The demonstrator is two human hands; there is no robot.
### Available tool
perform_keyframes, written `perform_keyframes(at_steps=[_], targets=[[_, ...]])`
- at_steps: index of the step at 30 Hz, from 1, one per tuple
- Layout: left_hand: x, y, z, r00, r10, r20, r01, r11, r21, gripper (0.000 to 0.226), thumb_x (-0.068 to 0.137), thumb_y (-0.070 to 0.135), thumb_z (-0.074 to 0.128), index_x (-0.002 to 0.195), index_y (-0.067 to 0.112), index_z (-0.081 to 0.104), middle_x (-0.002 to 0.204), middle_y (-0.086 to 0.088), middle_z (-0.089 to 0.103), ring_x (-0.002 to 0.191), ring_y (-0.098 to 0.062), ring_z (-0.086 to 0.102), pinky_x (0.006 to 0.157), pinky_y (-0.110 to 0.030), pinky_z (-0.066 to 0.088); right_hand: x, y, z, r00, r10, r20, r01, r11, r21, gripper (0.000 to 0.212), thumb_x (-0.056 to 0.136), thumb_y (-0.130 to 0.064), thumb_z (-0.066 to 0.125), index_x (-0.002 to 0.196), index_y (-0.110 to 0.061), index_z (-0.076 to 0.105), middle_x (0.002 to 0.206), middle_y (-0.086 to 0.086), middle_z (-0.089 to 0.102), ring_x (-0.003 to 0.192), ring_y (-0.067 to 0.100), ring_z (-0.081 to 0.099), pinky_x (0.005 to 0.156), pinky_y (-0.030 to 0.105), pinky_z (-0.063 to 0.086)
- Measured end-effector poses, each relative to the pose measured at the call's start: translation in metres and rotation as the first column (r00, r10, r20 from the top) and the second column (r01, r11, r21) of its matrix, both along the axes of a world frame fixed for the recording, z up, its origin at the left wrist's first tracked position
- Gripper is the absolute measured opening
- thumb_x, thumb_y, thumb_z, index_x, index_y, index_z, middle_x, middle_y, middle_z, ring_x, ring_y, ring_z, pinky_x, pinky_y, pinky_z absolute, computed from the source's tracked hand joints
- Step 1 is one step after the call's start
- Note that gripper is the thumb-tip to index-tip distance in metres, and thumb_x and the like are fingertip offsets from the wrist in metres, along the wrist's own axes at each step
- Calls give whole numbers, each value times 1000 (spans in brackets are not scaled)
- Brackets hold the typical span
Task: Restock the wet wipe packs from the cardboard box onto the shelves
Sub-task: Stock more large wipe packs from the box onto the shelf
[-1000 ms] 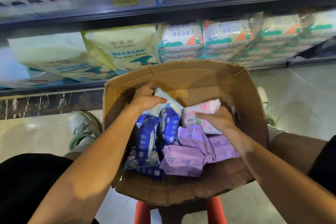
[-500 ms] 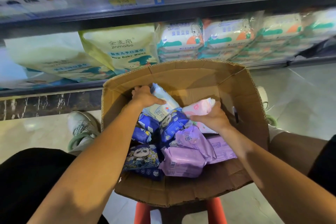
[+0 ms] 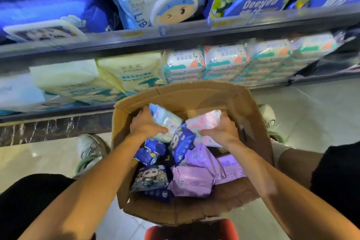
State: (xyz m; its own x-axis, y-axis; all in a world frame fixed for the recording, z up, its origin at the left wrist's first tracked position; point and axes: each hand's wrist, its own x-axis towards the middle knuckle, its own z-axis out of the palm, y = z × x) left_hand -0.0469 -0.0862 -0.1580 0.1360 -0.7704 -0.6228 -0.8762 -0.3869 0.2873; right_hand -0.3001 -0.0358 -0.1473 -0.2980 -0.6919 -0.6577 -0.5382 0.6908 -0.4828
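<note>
An open cardboard box (image 3: 194,91) stands between my knees and holds several wet wipe packs. My left hand (image 3: 145,125) grips a light blue and white pack (image 3: 165,121) at the box's far left. A pink pack (image 3: 204,124) is held in my right hand (image 3: 222,131) at the far right. Below them lie dark blue panda packs (image 3: 151,179) and purple packs (image 3: 191,181). Shelves (image 3: 175,35) with baby wipes run in front of the box.
The lower shelf carries yellow wipe bags (image 3: 130,74) and stacked white and green packs (image 3: 224,62). The upper shelf carries large blue and white bags (image 3: 159,0). My shoes (image 3: 89,148) rest on the tiled floor beside the box. A red stool (image 3: 192,230) sits under the box.
Both hands have closed on packs and raised them inside the box: the left on the light blue pack, the right on the pink one. The view has tilted up toward the shelves.
</note>
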Motion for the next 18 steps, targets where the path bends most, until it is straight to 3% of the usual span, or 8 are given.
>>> perform_keyframes(at_steps=[4,8,11,13,15,18], targets=[[20,3,59,992,75,-97,-89,985,-149,98,48,49,94,128,17,48,128,-1,58,116,-25,57,89,-35,47,5,-13,51,996,-40,75,52,985,-165,81,52,-35,96,118,-18,53,115,0,66,107,22,63,90,35,52],[37,15,127,929,184,-320,-261,941,-217,91,45,50,96,123,28,54,116,6,64,104,-18,61,90,-36,51,9,-7,112,957,-133,260,205,939,-276,64,55,-21,97,110,-16,65,100,-6,72,86,9,68,66,17,53],[50,31,178,864,176,-472,-339,896,-286,69,45,44,98,104,38,62,104,13,70,95,-11,66,89,-38,55,13,4,160,930,-138,342,259,905,-338,47,56,-14,96,97,-15,72,95,0,77,81,10,73,72,28,59],[61,43,207,815,184,-549,-413,850,-327,70,44,39,99,104,36,64,102,13,71,94,-8,68,87,-34,56,18,9,192,927,-97,362,247,886,-394,45,58,-12,95,97,-15,72,96,2,77,82,12,72,74,29,59],[71,55,233,745,196,-637,-502,793,-344,69,49,27,99,106,30,63,101,12,71,93,-6,68,84,-28,56,24,12,223,914,-63,402,258,853,-454,49,60,-8,94,104,-11,71,97,4,77,81,12,72,64,19,57],[83,69,273,653,177,-736,-599,716,-359,71,53,18,98,114,22,60,99,13,71,82,4,67,66,-11,51,35,17,269,890,-14,456,285,799,-530,51,61,-5,93,105,-12,69,96,2,76,74,5,72,54,12,51]])
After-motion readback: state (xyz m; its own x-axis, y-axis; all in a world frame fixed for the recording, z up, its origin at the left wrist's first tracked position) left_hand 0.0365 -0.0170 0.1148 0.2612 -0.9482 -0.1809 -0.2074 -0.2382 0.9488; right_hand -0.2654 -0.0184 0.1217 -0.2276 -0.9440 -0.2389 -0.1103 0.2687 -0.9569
